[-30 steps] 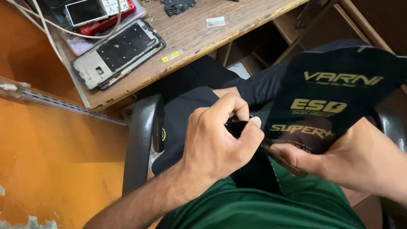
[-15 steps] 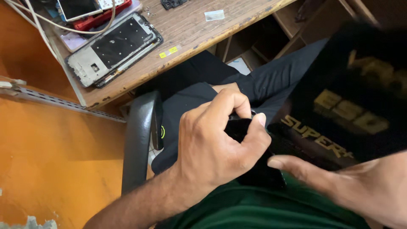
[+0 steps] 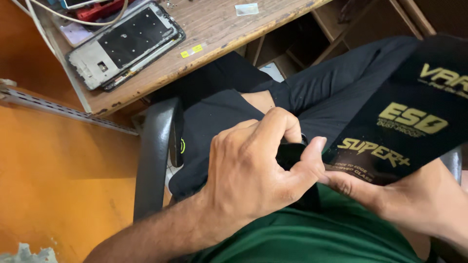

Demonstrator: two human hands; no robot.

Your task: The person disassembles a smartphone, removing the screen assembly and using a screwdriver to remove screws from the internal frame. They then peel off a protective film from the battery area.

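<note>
I see the left hand [image 3: 248, 170] curled over my lap, thumb and fingers closed on a small dark item [image 3: 291, 155] I cannot identify. The right hand [image 3: 390, 197] pinches the lower corner of the black packet with gold print [image 3: 399, 131], which touches the left thumb. Compared with half a second ago, the packet is sharp rather than blurred and sits flatter, and the right hand has closed in against the left. The stripped phone frame [image 3: 129, 44] lies on the wooden bench [image 3: 219, 24], now nearer the top edge.
</note>
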